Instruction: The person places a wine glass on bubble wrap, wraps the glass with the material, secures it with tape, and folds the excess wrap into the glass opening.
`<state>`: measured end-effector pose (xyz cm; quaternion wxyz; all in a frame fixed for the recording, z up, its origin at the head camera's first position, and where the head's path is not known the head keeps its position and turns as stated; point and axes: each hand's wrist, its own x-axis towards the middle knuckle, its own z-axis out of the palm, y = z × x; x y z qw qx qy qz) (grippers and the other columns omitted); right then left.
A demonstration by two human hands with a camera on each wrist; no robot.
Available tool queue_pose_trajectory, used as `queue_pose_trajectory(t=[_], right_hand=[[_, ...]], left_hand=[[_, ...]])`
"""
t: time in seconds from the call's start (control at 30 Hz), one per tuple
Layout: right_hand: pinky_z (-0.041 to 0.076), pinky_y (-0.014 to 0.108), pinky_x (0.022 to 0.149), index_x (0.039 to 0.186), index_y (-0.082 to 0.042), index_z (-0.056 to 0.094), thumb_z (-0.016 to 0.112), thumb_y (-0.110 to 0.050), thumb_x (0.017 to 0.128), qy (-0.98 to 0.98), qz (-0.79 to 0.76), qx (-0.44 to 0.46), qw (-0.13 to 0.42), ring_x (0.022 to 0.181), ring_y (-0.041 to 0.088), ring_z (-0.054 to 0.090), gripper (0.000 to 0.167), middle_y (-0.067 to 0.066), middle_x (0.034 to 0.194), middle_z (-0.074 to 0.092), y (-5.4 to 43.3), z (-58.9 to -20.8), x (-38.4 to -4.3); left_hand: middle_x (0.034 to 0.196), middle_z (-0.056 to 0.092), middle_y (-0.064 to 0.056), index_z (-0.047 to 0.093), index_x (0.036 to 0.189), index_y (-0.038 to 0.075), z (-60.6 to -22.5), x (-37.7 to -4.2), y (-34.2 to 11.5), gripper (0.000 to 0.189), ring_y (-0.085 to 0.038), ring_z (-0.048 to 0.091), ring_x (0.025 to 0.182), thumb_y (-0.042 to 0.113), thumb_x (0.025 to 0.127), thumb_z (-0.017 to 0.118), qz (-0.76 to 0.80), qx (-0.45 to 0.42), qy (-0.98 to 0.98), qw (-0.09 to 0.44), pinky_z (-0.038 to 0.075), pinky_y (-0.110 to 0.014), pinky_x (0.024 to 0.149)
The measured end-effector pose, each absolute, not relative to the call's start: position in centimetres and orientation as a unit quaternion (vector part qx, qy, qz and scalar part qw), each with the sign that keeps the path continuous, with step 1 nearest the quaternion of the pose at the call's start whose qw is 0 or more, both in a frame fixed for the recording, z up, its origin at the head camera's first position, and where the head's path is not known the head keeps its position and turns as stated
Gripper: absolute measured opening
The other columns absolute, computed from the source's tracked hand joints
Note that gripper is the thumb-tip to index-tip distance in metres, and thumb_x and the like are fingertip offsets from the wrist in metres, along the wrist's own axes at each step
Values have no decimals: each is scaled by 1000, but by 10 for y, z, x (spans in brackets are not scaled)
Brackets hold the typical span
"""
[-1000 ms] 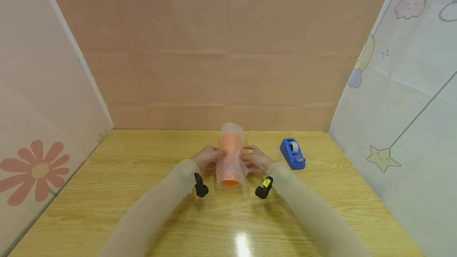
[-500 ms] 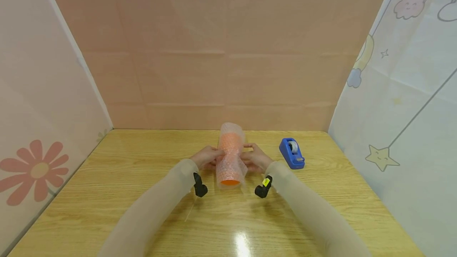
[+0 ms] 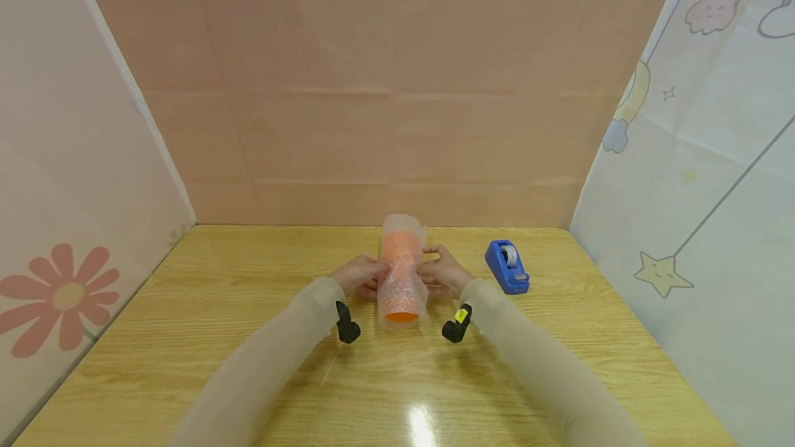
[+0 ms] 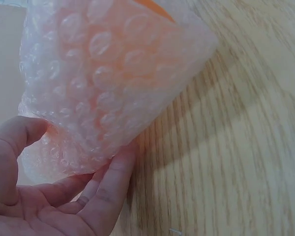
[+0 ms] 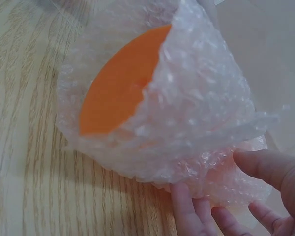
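An orange object in bubble wrap [image 3: 400,254] lies lengthwise on the table, narrower at its middle. Its flat orange end [image 5: 120,88] shows through the wrap's opening in the right wrist view; the rest is veiled by the bubbles. From the left, my left hand [image 3: 360,273] holds the bundle around its narrow part, thumb against the side and fingers reaching underneath in the left wrist view. On the opposite side my right hand [image 3: 446,273] grips it, thumb above and fingers below. A loose wrap edge [image 5: 236,132] sticks out near the right thumb.
A blue tape dispenser [image 3: 508,266] with a roll of clear tape stands right of the hands on the wooden table [image 3: 248,254]. A pinkish backdrop rises behind, with patterned sheets at both sides.
The bundle has rolled slightly between my hands, and the wrap's loose flap on the right side looks smaller. Both hands stay nearly in place.
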<state>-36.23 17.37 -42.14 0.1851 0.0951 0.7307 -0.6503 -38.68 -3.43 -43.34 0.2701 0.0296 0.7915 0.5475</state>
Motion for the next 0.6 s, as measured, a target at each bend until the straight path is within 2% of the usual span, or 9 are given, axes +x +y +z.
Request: queue_pose_trajectory(t=[0.13, 0.43, 0.6], right_hand=[[54, 32, 69, 141, -21, 29, 62, -9, 94, 736, -645, 98, 182, 92, 21, 61, 59, 16, 133, 42, 174, -422, -363], [53, 34, 72, 142, -21, 28, 64, -10, 93, 737, -646, 95, 176, 93, 21, 58, 61, 15, 129, 43, 172, -420, -363], [53, 40, 79, 142, -20, 28, 65, -11, 92, 744, -640, 92, 170, 96, 24, 56, 63, 15, 129, 42, 171, -418, -362]], left_hand=[[72, 62, -1, 59, 79, 9, -433, -386, -34, 21, -12, 61, 64, 25, 93, 55, 547, 30, 792, 270, 55, -27, 60], [84, 61, -3, 60, 94, 4, -434, -388, -34, 20, -13, 62, 72, 23, 95, 55, 545, 20, 794, 269, 57, -29, 70], [82, 58, -2, 60, 89, 6, -435, -390, -35, 18, -12, 60, 73, 23, 95, 57, 545, 21, 796, 264, 56, -28, 73]])
